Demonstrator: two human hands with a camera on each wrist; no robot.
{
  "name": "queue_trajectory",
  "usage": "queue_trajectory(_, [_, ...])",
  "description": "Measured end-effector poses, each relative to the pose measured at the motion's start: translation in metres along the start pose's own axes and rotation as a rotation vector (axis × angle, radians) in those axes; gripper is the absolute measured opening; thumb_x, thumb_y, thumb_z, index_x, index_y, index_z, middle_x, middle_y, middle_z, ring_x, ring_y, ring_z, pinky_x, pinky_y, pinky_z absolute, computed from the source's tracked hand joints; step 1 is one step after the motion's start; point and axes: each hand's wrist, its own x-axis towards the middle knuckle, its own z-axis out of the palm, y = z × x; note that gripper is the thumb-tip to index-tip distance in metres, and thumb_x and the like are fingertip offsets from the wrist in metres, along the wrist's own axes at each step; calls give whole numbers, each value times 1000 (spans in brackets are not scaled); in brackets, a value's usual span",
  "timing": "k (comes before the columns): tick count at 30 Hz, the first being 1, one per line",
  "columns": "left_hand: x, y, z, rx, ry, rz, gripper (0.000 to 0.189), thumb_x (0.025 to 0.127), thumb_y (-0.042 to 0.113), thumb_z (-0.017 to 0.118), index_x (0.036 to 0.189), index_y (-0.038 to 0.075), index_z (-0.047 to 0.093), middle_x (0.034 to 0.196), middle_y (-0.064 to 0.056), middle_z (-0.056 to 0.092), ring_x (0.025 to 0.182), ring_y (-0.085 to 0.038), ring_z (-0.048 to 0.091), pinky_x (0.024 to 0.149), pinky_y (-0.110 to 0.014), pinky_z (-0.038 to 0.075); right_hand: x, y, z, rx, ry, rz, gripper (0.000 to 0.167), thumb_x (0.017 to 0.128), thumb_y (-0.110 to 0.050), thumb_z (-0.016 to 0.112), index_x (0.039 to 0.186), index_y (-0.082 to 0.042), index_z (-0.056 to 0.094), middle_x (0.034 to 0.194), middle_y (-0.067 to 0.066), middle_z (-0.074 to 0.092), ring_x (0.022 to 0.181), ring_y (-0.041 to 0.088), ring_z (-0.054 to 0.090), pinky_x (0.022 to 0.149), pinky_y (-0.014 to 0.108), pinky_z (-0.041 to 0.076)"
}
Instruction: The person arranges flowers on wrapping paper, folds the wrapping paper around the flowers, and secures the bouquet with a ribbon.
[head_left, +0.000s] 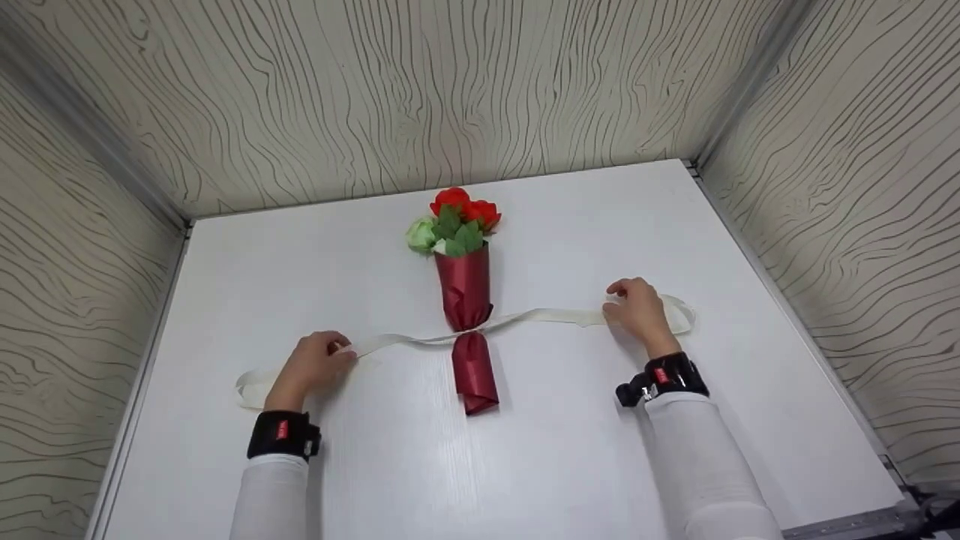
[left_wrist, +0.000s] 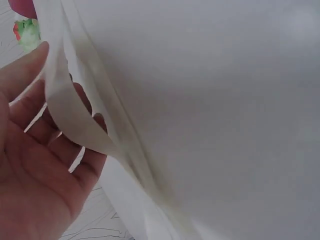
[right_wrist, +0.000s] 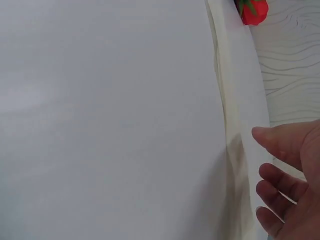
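Note:
A bouquet wrapped in dark red paper lies on the white table, with red flowers and a pale green one at its top. A cream ribbon crosses its narrowed waist and runs out to both sides. My left hand is at the left stretch; in the left wrist view the ribbon passes between thumb and loosely curled fingers. Over the right stretch is my right hand. Its thumb and fingers are apart beside the ribbon in the right wrist view, with nothing gripped.
Looped ribbon ends lie beyond each hand, one at the left and one at the right. Wood-patterned panels enclose the white table at the back and sides. A metal rail runs along the front right edge.

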Motion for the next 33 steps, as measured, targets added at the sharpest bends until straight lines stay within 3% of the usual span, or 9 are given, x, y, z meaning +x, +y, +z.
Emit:
queue_trajectory(5, [6,18,11,152,23,55,35,90,16,68,122,0,64,112,-19,61,104,-36,59,90,-53,46,-2,-30,15,15,-84,-112,24,89,-6,66,110,6,64,109,23,60,104,39,55,92,51,43])
queue_trajectory(8, [11,32,22,211,50,116,35,90,14,67,121,-1,65,113,-20,61,106,-38,58,93,-54,44,-5,-45,27,-23,-125,-169,26,89,-7,68,113,4,66,111,21,61,105,38,56,92,50,43])
queue_trajectory(13, [15,47,39,261,92,211,27,90,12,69,114,-1,69,106,-15,65,100,-34,62,88,-50,48,-5,-59,48,-142,-124,-268,30,85,-9,72,113,-1,70,114,16,63,108,38,56,92,52,43])
queue_trajectory(18, [13,55,50,241,89,211,19,90,11,70,105,1,71,88,-6,66,83,-24,62,80,-45,49,-7,-62,61,-224,-109,-325,30,83,-11,73,111,-2,71,114,16,62,107,39,55,88,54,44])
queue_trajectory(24, [7,60,49,187,15,159,10,89,12,70,91,3,73,76,-1,63,70,-17,56,70,-39,50,-6,-61,66,-243,-64,-354,28,82,-14,75,108,-3,71,110,15,61,102,39,55,82,54,44])
queue_trajectory(28, [1,62,39,123,-109,158,11,88,14,71,84,4,73,72,1,62,66,-14,55,64,-33,48,-6,-61,67,-248,-69,-346,27,82,-13,74,107,-3,72,109,14,61,102,38,55,82,54,45])
queue_trajectory(33, [-2,68,23,-121,-272,310,14,89,17,72,81,5,75,69,3,59,64,-11,50,59,-27,42,-4,-61,68,-266,-74,-316,27,82,-14,75,107,-5,73,109,12,61,102,37,55,83,54,45])
